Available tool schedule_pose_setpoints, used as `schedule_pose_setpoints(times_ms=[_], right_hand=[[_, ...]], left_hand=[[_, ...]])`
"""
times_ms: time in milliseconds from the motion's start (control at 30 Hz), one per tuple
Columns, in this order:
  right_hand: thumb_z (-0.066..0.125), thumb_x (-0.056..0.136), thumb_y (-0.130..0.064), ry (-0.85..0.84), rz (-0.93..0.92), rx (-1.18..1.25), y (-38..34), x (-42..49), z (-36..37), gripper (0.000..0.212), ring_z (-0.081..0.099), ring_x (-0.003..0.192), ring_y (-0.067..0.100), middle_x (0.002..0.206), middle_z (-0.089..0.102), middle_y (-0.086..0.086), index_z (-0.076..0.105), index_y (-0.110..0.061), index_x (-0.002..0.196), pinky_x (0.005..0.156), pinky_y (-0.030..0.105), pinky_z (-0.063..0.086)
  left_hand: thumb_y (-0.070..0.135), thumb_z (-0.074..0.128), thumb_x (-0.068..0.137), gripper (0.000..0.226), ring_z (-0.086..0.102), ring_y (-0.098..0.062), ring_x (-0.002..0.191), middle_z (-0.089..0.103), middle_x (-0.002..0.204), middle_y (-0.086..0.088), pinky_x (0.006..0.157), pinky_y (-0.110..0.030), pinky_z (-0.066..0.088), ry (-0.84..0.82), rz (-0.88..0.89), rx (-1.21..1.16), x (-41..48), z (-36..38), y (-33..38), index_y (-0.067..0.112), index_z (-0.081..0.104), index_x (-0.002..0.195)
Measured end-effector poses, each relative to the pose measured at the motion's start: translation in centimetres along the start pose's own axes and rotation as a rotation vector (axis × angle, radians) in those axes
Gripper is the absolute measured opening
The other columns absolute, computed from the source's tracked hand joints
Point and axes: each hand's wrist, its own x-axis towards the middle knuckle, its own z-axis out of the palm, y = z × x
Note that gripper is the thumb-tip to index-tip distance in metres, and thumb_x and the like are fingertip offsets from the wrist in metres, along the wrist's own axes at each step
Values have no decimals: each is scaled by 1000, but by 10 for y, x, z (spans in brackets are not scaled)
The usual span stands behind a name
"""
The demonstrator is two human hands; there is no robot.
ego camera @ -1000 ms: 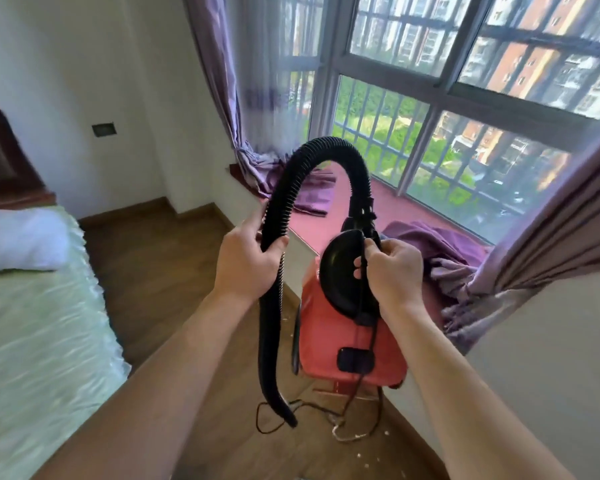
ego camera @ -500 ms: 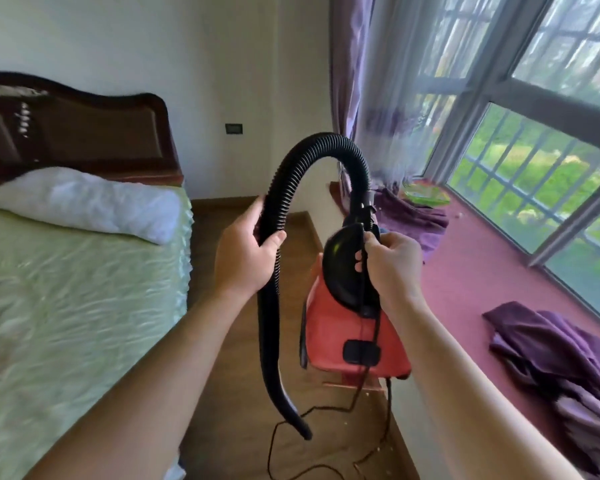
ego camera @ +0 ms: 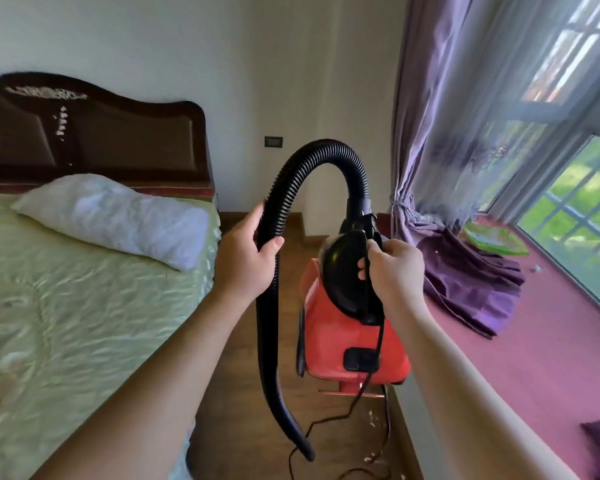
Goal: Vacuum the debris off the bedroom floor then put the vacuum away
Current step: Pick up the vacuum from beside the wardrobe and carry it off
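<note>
Red vacuum (ego camera: 326, 341), arched black ribbed hose (ego camera: 323, 150), tip (ego camera: 307, 452) seemingly tapered

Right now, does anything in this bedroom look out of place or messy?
Yes: white debris bits are scattered on the wooden floor along the pink window ledge. The purple curtain lies heaped on that ledge instead of hanging free, and the cord of the red vacuum trails loose across the floor.

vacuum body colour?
Red vacuum body, black handle and hose; head view.
</note>
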Motion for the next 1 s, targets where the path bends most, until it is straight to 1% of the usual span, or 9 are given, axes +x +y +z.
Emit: schedule_pose_setpoints(times_ms=[67, 267, 333, 400, 533, 667, 700, 833, 1000], right_hand=[[59, 96, -19, -9, 2, 3, -5, 28, 22, 25, 60, 44, 13, 60, 67, 2, 69, -7, 77, 54, 30, 51], [58, 96, -18, -33, -22, -9, -24, 112, 78, 27, 60, 42, 9, 60, 67, 2, 68, 1, 80, 48, 22, 47], [58, 96, -17, -47, -28, -1, -27, 144, 95, 27, 58, 41, 7, 60, 66, 2, 69, 3, 82, 45, 17, 45], [57, 96, -17, -68, -26, 0, -31, 174, 112, 27, 57, 40, 6, 60, 66, 1, 69, 3, 83, 44, 14, 44], [57, 97, -16, -122, -23, 19, -34, 240, 145, 25, 57, 41, 6, 61, 66, 2, 70, 2, 87, 46, 15, 46], [56, 97, -14, -201, -22, 31, -45, 316, 181, 24, 56, 42, 9, 60, 64, 3, 70, 5, 89, 47, 20, 47], [56, 97, -14, -223, -30, 27, -50, 333, 190, 24, 56, 42, 10, 60, 64, 3, 69, 5, 89, 47, 20, 46], [56, 97, -14, -273, -67, 7, -68, 391, 226, 24, 56, 43, 9, 61, 65, 3, 70, 1, 85, 47, 18, 46], [56, 98, -14, -332, -83, -4, -85, 448, 270, 23, 57, 42, 8, 61, 65, 2, 69, -6, 80, 47, 18, 47]], left_hand=[[9, 72, 89, 65, 58, -17, 130, 62, 141, -1, 110, -42, 47, 3, -19, -10, 29, 3, -11, 15, 49, 149], [11, 71, 91, 65, 61, -19, 123, 63, 140, 3, 107, -41, 49, 2, -63, 11, 115, 18, -41, 18, 48, 151], [9, 70, 91, 64, 61, -18, 123, 63, 139, 3, 107, -37, 48, 9, -69, 5, 144, 27, -51, 18, 48, 151], [8, 70, 91, 65, 61, -15, 123, 63, 138, 4, 106, -28, 47, 17, -80, 8, 172, 38, -60, 19, 48, 151], [12, 71, 91, 66, 61, -13, 121, 64, 137, 6, 104, -29, 50, 49, -96, 48, 231, 65, -86, 24, 47, 151], [12, 71, 91, 65, 61, -11, 122, 64, 138, 6, 101, -21, 47, 104, -154, 56, 294, 94, -105, 22, 48, 151], [12, 71, 91, 65, 62, -11, 121, 64, 137, 6, 101, -22, 48, 120, -164, 52, 309, 98, -110, 23, 48, 151], [16, 72, 90, 65, 63, -11, 120, 67, 133, 8, 104, -36, 52, 179, -209, 52, 363, 106, -131, 27, 49, 149], [15, 73, 89, 65, 66, -7, 113, 69, 127, 10, 101, -34, 54, 218, -223, 50, 421, 113, -157, 28, 50, 149]])
